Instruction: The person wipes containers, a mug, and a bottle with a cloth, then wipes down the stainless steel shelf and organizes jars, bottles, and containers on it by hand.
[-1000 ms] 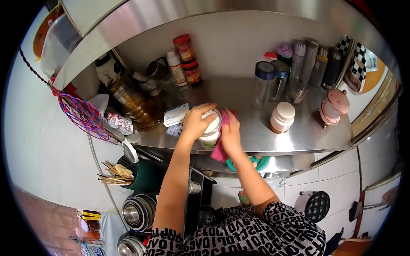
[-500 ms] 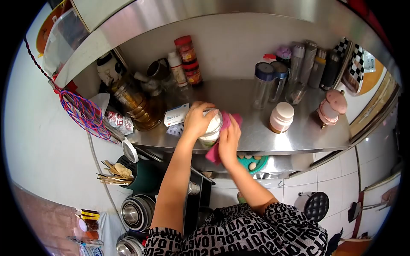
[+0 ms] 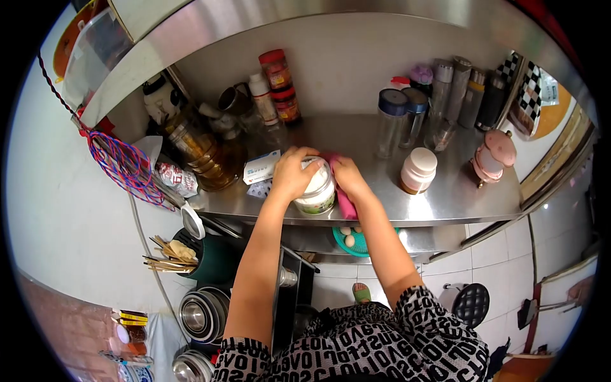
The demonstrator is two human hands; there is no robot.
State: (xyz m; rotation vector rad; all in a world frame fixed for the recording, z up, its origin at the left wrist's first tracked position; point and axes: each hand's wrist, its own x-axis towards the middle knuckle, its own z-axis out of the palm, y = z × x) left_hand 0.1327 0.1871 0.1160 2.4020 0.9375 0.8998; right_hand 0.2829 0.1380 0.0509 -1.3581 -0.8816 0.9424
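Observation:
A clear jar with a whitish lid (image 3: 317,194) stands near the front edge of the steel shelf (image 3: 375,207). My left hand (image 3: 294,173) is wrapped over its left side and top. On the jar's right side, my right hand (image 3: 349,177) holds a pink cloth (image 3: 345,205), part of which hangs down beside the jar. Just left of my left hand lie a white box (image 3: 261,167) and a blister pack (image 3: 259,189).
Right of my hands stand a pink-white bottle (image 3: 419,170), a pink pot (image 3: 494,157) and several tall bottles (image 3: 391,121). Red-lidded jars (image 3: 275,70) and glassware (image 3: 213,165) are at the back left. Below is a green basket (image 3: 358,243) with eggs.
My right hand has shifted up along the jar's right side with the pink cloth. The jar's lower part and the egg basket show more. My left hand stays on the jar.

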